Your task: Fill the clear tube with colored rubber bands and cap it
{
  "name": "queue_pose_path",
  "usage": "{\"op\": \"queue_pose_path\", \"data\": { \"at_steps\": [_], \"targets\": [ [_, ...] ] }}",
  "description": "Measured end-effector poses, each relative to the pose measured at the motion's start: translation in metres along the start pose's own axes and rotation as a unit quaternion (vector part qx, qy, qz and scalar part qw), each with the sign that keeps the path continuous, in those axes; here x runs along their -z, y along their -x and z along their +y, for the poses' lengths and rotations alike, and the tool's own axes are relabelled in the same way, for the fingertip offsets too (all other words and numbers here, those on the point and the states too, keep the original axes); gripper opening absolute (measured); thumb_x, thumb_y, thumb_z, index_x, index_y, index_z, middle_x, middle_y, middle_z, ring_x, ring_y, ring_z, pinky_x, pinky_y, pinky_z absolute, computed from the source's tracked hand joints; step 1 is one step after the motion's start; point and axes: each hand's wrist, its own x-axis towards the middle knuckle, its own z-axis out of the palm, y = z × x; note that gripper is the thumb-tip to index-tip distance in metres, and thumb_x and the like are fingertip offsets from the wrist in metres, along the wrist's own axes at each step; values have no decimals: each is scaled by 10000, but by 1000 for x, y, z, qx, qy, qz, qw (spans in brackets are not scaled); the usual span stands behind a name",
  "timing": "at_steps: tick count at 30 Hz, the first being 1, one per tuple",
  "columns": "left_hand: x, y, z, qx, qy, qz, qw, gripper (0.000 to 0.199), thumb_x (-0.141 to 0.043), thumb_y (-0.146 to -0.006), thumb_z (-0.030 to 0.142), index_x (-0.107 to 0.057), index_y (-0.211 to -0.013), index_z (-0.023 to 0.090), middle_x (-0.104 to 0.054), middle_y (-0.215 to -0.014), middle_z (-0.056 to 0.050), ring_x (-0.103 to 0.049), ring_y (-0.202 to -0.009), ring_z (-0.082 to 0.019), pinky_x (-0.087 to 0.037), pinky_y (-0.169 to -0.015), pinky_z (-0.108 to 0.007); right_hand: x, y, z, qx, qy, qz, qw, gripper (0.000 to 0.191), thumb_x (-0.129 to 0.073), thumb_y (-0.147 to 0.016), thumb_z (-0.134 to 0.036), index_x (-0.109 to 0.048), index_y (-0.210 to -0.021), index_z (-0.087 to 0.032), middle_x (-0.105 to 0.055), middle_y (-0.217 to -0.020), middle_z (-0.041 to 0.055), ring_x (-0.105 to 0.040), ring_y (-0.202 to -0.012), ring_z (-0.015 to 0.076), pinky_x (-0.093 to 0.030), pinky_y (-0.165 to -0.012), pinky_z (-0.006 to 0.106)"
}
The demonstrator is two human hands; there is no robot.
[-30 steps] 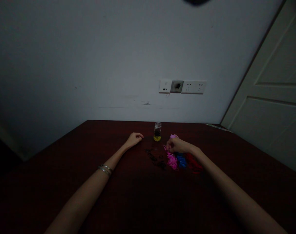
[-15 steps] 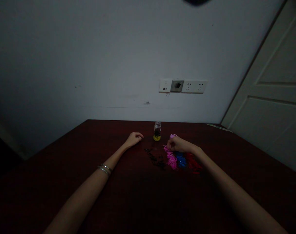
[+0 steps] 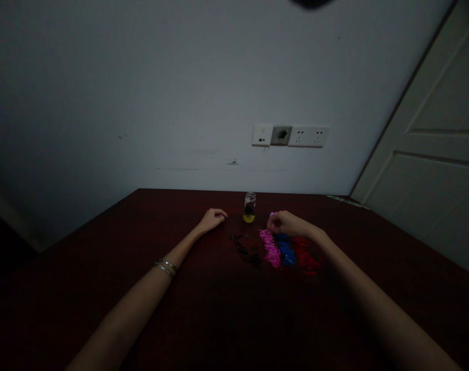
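Observation:
A small glass jar [image 3: 249, 207] stands upright, yellow at its bottom with dark pieces above. My right hand [image 3: 284, 223] is closed just beyond the pink pile [image 3: 272, 251], with a bit of pink showing at its far side; what its fingers pinch is too small to make out. Beside the pink lie a blue pile [image 3: 287, 251] and a red pile [image 3: 305, 256] of small strands. Dark pieces [image 3: 247, 252] are scattered left of the pink. My left hand [image 3: 212, 219] rests on the table left of the jar, fingers loosely curled but apart, holding nothing.
The dark red table [image 3: 203, 309] meets a pale wall with sockets [image 3: 307, 136] above its far edge. A panelled door [image 3: 431, 154] stands at the right. A flat strip [image 3: 346, 201] lies at the table's far right edge.
My right hand has shifted slightly right and away from me, uncovering more of the blue and red piles. My left hand stays in place.

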Motion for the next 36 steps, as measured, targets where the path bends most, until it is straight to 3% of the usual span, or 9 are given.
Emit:
{"op": "queue_pose_path", "data": {
  "at_steps": [4,8,12,16,21,25,31,36],
  "targets": [
    [3,0,10,7,9,-42,999,310,-462,-696,194,-646,-923,91,-572,-626,-9,-457,-515,-87,-352,-514,-200,-2,0,-19,29,-11,-1,1000,264,-459,-628,-81,-667,-786,-115,-664,-724,54,-569,-642,130,-411,-590,227],
    [4,2,29,-62,-32,-147,987,342,-506,-679,210,-645,-966,87,-609,-708,-28,-507,-605,-105,-375,-569,-207,-19,-2,-43,54,-26,-49,997,278,-468,-632,-71,-659,-828,-124,-656,-742,42,-561,-635,117,-404,-565,214],
    [-1,10,51,-141,-125,-246,951,408,-533,-660,184,-625,-1051,110,-628,-808,-43,-538,-693,-123,-388,-624,-206,-29,0,-58,41,-18,-90,995,290,-547,-633,-105,-648,-904,-124,-636,-755,38,-558,-651,116,-406,-561,204],
    [-7,17,64,-175,-198,-261,928,431,-546,-660,167,-606,-1086,127,-619,-878,-53,-540,-747,-136,-394,-655,-205,-23,6,-69,8,24,-117,993,415,-635,-611,-180,-621,-1024,-140,-637,-818,42,-566,-680,131,-401,-561,209],
    [-7,16,66,-140,-183,-290,929,363,-534,-662,125,-623,-1014,129,-608,-805,-23,-533,-688,-106,-383,-602,-178,-28,7,-79,-22,92,-152,984,483,-691,-559,-226,-609,-1030,-165,-635,-940,56,-579,-761,160,-404,-592,219],
    [-5,14,63,-118,-138,-329,927,272,-535,-640,94,-650,-884,131,-595,-709,3,-521,-630,-89,-368,-553,-167,-39,5,-81,-21,124,-164,978,376,-668,-561,-167,-620,-933,-147,-643,-852,57,-579,-722,157,-396,-576,223],
    [-7,14,60,-48,-45,-387,920,265,-525,-610,89,-650,-834,153,-595,-643,10,-505,-521,-90,-388,-474,-185,-48,2,-78,-1,111,-133,985,254,-618,-573,-89,-616,-815,-164,-620,-760,34,-544,-629,129,-343,-497,211],
    [-5,15,62,-10,32,-432,901,305,-513,-626,75,-628,-901,143,-640,-703,-20,-579,-575,-110,-449,-495,-192,-55,-2,-76,11,104,-90,990,220,-573,-581,-42,-618,-755,-168,-603,-704,16,-518,-609,110,-312,-496,197]
  ]
}}
